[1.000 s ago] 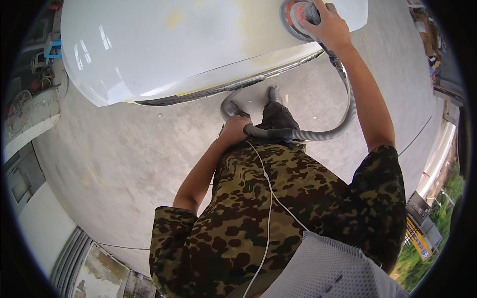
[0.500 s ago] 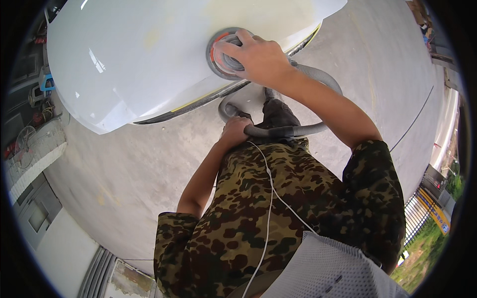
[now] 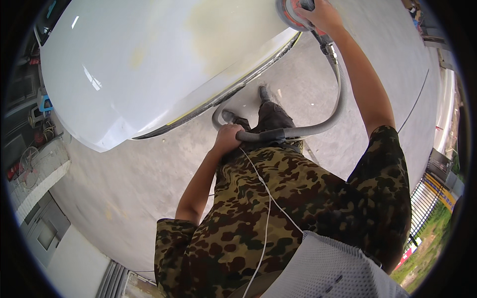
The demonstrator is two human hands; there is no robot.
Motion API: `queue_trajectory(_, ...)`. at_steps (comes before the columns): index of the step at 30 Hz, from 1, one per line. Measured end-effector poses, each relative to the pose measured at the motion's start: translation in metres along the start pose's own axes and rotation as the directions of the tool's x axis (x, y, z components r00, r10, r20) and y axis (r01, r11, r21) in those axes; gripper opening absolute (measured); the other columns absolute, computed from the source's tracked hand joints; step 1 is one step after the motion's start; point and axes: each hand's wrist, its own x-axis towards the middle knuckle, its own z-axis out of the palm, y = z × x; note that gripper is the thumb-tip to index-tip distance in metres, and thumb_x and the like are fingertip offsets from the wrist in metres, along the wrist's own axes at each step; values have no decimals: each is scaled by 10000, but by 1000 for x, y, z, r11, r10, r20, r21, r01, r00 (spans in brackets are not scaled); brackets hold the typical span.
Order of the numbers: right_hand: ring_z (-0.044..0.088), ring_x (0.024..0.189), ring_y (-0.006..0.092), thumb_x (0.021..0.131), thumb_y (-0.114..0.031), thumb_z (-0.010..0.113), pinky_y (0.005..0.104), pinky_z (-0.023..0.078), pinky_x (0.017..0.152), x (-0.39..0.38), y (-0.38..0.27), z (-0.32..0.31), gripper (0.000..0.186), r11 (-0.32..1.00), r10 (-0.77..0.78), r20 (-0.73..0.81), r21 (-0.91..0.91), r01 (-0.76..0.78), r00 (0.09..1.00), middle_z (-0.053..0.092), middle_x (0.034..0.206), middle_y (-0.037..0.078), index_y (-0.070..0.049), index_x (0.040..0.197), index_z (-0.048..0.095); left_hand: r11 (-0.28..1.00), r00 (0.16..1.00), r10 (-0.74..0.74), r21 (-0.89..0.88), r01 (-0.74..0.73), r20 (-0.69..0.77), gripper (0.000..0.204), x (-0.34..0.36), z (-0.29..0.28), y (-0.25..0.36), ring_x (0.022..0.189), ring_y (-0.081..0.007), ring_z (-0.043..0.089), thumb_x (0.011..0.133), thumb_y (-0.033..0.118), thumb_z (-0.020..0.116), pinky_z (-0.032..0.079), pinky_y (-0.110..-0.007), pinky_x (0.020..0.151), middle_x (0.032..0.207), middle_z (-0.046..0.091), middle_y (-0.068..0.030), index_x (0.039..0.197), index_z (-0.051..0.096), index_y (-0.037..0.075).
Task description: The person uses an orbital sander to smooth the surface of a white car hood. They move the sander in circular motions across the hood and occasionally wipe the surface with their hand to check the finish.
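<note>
My right hand (image 3: 325, 20) grips a round sander (image 3: 288, 14) with a red and grey housing at the upper right edge of a white car body panel (image 3: 124, 59). The panel has yellowish dull patches and a dark strip with yellow edging along its near side. A grey corrugated hose (image 3: 313, 129) runs down from the sander past my waist and loops toward my boots. My left hand (image 3: 228, 136) is closed around that hose at waist height, in front of my camouflage shirt.
Concrete floor (image 3: 124, 198) surrounds me, with a dark cable on the right. A blue stool (image 3: 45, 103), a fan (image 3: 31, 166) and a low ledge stand at the left. Grey pipes lie at the lower left; a barred gate (image 3: 420, 198) and greenery show at the right.
The sander in my right hand has moved from the right edge toward the panel's middle, then back to the upper right. The panel sits slightly lower in view. My left hand keeps the hose.
</note>
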Motion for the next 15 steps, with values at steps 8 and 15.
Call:
queue_trajectory(8, 785, 904, 373, 865, -480, 823, 459, 659, 756, -86, -111, 38, 628, 914, -406, 51, 20, 405, 913, 662, 1174, 173, -306, 1433, 620, 999, 999, 48, 9, -48, 21, 158, 6, -6, 7, 1017, -381, 701, 829, 201, 713, 515, -516, 914, 972, 757, -127, 959, 736, 114)
queue_trajectory(15, 779, 969, 350, 829, -387, 890, 453, 668, 726, -111, -188, 46, 732, 840, -530, 247, 20, 543, 811, 614, 1270, 157, -342, 1486, 570, 999, 996, 30, 14, -31, 89, 161, 12, -6, 21, 1035, -387, 698, 829, 202, 717, 501, -513, 949, 999, 763, -133, 962, 749, 116)
